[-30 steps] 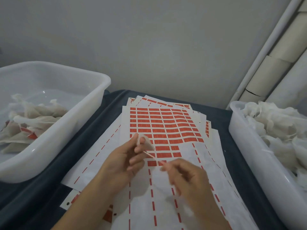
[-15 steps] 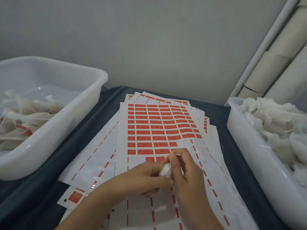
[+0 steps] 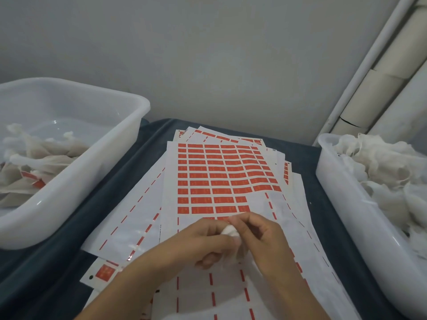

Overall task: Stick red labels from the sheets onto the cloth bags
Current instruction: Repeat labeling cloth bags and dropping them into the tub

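Still, both hands—left hand, right hand—keep fingers pinching the cloth bag.

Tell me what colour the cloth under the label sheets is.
The cloth covering the table under the label sheets is dark blue, clearest in the head view.

Place: small packing workspace
Signs: white plastic tubs of cloth bags, stacked label sheets, bare wall
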`<state>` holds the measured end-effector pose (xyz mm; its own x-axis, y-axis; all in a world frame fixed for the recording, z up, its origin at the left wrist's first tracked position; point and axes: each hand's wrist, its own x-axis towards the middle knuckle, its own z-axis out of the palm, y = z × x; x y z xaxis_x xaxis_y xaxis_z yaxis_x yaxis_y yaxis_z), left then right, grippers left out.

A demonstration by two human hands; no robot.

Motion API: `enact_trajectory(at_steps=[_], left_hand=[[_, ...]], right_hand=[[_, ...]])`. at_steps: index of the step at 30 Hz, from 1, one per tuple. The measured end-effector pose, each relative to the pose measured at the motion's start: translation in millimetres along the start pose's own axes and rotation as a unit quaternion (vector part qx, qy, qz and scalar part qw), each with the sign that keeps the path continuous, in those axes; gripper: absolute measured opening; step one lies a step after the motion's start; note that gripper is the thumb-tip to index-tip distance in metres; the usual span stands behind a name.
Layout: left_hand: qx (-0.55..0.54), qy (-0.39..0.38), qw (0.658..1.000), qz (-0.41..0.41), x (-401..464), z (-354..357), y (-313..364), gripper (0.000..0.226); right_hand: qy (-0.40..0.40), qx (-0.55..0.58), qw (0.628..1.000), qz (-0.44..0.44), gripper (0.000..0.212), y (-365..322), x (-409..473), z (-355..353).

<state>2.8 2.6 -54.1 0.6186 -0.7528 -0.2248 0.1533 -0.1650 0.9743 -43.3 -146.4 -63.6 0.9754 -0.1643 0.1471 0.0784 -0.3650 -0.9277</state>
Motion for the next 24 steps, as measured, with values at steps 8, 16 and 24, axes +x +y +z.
enact_trajectory(at_steps=[8, 16, 24], left_hand=[[-0.107, -0.002, 0.994, 0.012, 0.5, -7.5, 5.3, 0.012], [0.000, 0.107, 0.990, 0.092, 3.0, -5.7, 3.5, 0.028], [-0.036, 0.144, 0.976, 0.158, 2.7, -4.9, 3.0, 0.021]], right_hand=[[-0.064, -0.020, 0.995, -0.074, 0.025, -5.1, 1.5, -10.9], [-0.048, -0.029, 0.998, -0.019, 0.019, -7.5, 1.8, -16.8], [-0.147, 0.350, 0.892, 0.245, 0.024, -13.7, -6.0, -3.1]])
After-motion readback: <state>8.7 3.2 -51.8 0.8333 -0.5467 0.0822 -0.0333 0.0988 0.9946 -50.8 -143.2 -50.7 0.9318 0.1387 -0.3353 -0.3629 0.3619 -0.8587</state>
